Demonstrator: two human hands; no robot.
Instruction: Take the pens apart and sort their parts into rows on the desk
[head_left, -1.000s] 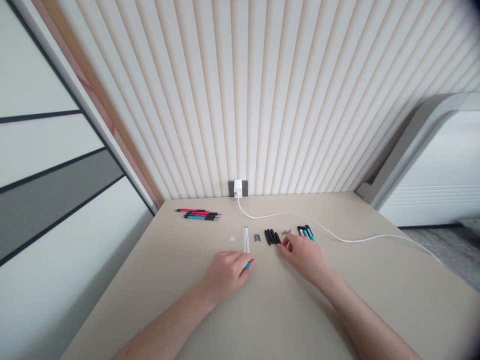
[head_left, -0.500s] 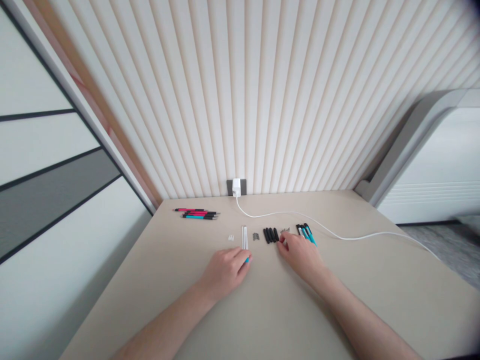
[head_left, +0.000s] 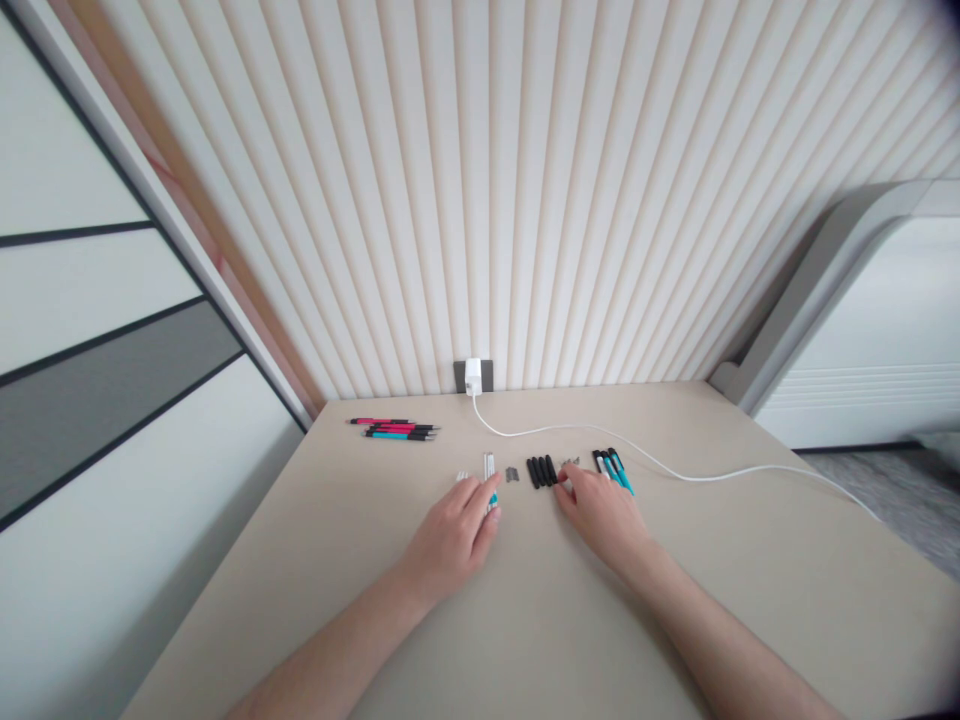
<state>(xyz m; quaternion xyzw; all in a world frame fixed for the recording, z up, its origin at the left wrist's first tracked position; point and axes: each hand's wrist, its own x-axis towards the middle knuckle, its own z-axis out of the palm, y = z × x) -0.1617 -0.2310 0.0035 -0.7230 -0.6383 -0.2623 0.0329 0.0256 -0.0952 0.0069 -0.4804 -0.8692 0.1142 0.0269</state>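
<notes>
Blue piece [head_left: 493,498] lies between your left fingers [head_left: 484,492], now spread apart — grip seemingly loosened; whether your right fingers [head_left: 568,503] pinch anything, I cannot tell.

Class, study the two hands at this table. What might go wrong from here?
1. The left hand, handling a blue piece by the white rods, might nudge those rods out of line.
2. The right hand, close by the black tubes and small grey parts, might scatter some.
</notes>
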